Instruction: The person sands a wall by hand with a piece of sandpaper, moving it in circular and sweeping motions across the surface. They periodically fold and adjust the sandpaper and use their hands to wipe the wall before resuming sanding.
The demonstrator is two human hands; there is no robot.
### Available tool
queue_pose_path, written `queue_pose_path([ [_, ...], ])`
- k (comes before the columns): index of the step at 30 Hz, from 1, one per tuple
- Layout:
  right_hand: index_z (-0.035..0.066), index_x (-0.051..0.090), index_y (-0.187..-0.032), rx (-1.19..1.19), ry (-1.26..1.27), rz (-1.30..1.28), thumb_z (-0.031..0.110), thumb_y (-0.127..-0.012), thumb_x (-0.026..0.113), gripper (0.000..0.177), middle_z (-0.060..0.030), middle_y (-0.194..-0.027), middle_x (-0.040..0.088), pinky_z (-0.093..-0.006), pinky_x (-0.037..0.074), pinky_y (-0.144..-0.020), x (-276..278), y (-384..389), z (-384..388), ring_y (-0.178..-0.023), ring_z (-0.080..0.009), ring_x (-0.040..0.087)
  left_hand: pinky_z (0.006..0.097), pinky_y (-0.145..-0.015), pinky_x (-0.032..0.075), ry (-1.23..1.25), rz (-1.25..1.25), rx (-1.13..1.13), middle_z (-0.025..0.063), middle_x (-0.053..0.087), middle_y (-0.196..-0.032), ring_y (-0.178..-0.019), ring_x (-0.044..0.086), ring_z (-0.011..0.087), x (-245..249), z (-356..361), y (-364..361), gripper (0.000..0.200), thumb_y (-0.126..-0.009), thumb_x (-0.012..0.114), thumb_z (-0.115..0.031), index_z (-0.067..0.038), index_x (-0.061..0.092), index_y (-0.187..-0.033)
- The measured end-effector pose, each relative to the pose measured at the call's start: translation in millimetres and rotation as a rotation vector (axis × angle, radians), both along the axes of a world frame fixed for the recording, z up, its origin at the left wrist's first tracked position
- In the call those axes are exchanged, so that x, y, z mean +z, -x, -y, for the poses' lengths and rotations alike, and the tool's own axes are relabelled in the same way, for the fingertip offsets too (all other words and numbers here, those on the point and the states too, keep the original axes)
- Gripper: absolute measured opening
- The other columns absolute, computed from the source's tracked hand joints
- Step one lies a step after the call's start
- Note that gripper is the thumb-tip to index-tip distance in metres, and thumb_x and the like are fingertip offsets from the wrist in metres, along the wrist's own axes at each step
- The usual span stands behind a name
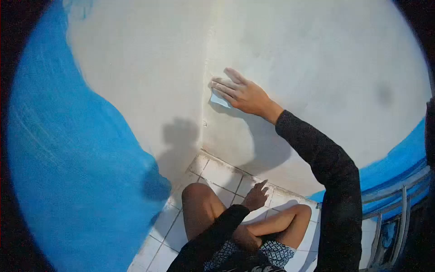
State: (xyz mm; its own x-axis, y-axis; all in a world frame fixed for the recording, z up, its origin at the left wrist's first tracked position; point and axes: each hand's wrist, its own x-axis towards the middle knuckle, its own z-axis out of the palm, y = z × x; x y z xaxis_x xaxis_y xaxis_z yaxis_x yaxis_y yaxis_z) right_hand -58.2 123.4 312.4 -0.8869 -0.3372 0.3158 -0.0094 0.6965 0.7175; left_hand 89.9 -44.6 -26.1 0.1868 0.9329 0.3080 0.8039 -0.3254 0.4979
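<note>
My right hand (240,94) is raised against the pale wall (317,81), close to the corner where two walls meet. Its fingers press a small light-blue sheet (219,99) flat on the surface, and whitish dust covers the fingers. Low down, my left hand (257,197) hovers over the tiled floor between my bent knees, fingers partly spread, with nothing visible in it. The sheet's upper part is hidden under my right fingers.
Blue paint (68,158) covers much of the left wall. White floor tiles (222,174) meet the walls below. A metal rack or railing (403,217) stands at the lower right, near more blue paint. Shadows fall on both walls.
</note>
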Motion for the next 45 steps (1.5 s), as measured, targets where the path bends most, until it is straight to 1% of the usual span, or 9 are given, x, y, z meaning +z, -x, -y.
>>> queue_pose_path([
  [9,0.008,0.053,-0.135,-0.014,-0.195,-0.382,0.015,-0.087,0.057,0.049,-0.0083,-0.14,0.055,-0.0415,0.032,-0.117,148.2,-4.2,-25.9,-0.128,-0.0213,0.052,0.052,-0.106,0.041,-0.006,0.346,0.053,0.0256,0.037,-0.148,-0.129,0.043,0.0457,-4.3,-2.7,1.8,0.04,-0.094,0.06,-0.028,0.003,0.057,-0.12],
  [12,0.014,0.052,-0.139,-0.067,-0.005,-0.485,0.013,-0.095,0.052,0.044,-0.011,-0.154,0.039,-0.0565,0.017,-0.12,184.0,-7.1,-10.2,-0.145,-0.0311,0.032,0.051,-0.105,0.042,-0.061,0.365,0.017,0.0275,0.038,-0.146,-0.126,0.045,0.0444,-1.2,-5.4,0.5,0.044,-0.093,0.059,-0.029,0.006,0.06,-0.12],
  [15,0.007,0.052,-0.136,-0.057,-0.263,-0.465,0.017,-0.088,0.057,0.05,-0.008,-0.141,0.053,-0.0403,0.032,-0.118,131.2,-4.9,-16.4,-0.131,-0.0203,0.05,0.0508,-0.104,0.042,-0.106,0.295,-0.017,0.0286,0.036,-0.147,-0.127,0.044,0.0459,-3.8,-0.5,-2.3,0.046,-0.094,0.058,-0.033,0.006,0.059,-0.12],
  [21,0.015,0.046,-0.143,-0.047,-0.085,0.031,0.021,-0.092,0.053,0.051,-0.0012,-0.153,0.041,-0.0404,0.023,-0.123,-2.5,-30.8,3.4,-0.143,-0.017,0.034,0.0526,-0.1,0.045,-0.019,0.221,-0.072,0.0283,0.034,-0.148,-0.126,0.044,0.0464,-4.9,5.2,-2.0,0.049,-0.095,0.056,-0.038,0.003,0.056,-0.122],
  [27,0.031,0.048,-0.139,-0.055,-0.143,-0.04,0.023,-0.092,0.053,0.047,0.0017,-0.156,0.037,-0.0472,0.02,-0.123,55.4,-44.1,-11.1,-0.146,-0.0192,0.031,0.0533,-0.099,0.047,0.028,0.147,-0.098,0.0257,0.03,-0.152,-0.13,0.04,0.0464,-6.0,7.4,3.0,0.051,-0.094,0.057,-0.039,0.001,0.056,-0.124],
  [32,0.033,0.041,-0.147,-0.223,-0.262,-0.294,0.015,-0.089,0.059,0.064,-0.0016,-0.16,0.03,-0.0494,0.016,-0.124,149.3,-64.7,-16.8,-0.148,-0.0221,0.027,0.0544,-0.099,0.047,0.004,0.227,-0.148,0.0233,0.026,-0.155,-0.133,0.037,0.0448,9.3,5.1,0.6,0.052,-0.092,0.06,-0.039,0.0,0.055,-0.126],
  [33,0.023,0.051,-0.142,-0.105,-0.173,-0.33,0.017,-0.094,0.056,0.049,-0.0101,-0.153,0.04,-0.0585,0.015,-0.12,168.0,-66.4,3.1,-0.144,-0.0309,0.033,0.0544,-0.1,0.046,0.014,0.223,-0.164,0.0229,0.026,-0.155,-0.133,0.037,0.0448,8.5,5.1,-1.1,0.051,-0.091,0.06,-0.038,0.0,0.055,-0.126],
  [38,0.026,0.042,-0.147,-0.253,-0.197,-0.288,0.02,-0.092,0.053,0.056,-0.0039,-0.157,0.035,-0.05,0.02,-0.121,103.7,-71.0,-3.4,-0.147,-0.0217,0.029,0.054,-0.1,0.046,0.031,0.165,-0.181,0.0218,0.025,-0.155,-0.133,0.037,0.0449,4.8,11.9,-2.0,0.05,-0.09,0.062,-0.035,0.001,0.055,-0.125],
  [45,0.019,0.044,-0.143,-0.141,0.035,0.239,0.022,-0.094,0.05,0.05,-0.0019,-0.159,0.031,-0.0493,0.017,-0.124,-16.9,-106.7,6.2,-0.148,-0.0195,0.026,0.0535,-0.099,0.048,0.058,0.157,-0.164,0.0217,0.026,-0.155,-0.132,0.039,0.0448,12.1,19.8,5.3,0.048,-0.088,0.065,-0.029,0.001,0.055,-0.125],
])
